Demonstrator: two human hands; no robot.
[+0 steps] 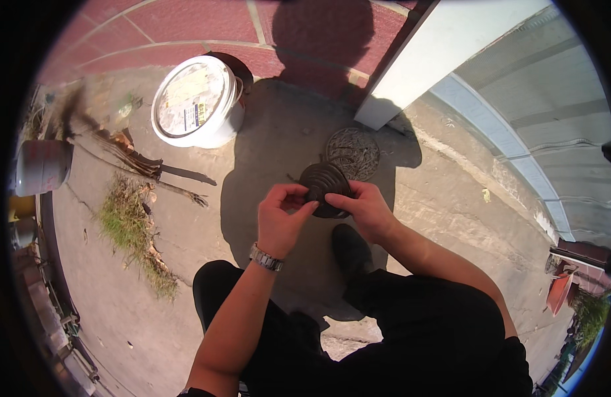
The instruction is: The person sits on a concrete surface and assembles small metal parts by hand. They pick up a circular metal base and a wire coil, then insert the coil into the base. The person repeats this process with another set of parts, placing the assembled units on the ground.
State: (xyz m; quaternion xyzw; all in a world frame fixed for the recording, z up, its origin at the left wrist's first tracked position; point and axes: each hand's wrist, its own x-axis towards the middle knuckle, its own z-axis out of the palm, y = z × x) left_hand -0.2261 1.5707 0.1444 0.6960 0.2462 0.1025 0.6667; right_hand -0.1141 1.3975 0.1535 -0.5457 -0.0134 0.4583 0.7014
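Observation:
Between my hands is a dark, round mosquito coil [323,180] with ridged rings, held over the shaded ground in front of my knees. My left hand [283,215] pinches its left side, thumb and fingers closed near the middle of the rings. On the right, my right hand [364,205] grips the edge with the thumb pressed on the upper face. The fingers under the coil are hidden. Just beyond it, a round grey disc [362,151] with a tangled-looking pattern lies on the concrete, partly covered by the coil.
A white lidded bucket [198,99] stands at the far left by the red wall [186,26]. Dry stalks [137,159] and a grass tuft [130,225] lie left. A white post [418,59] rises at the far right, and my dark shoe [351,251] is below the coil.

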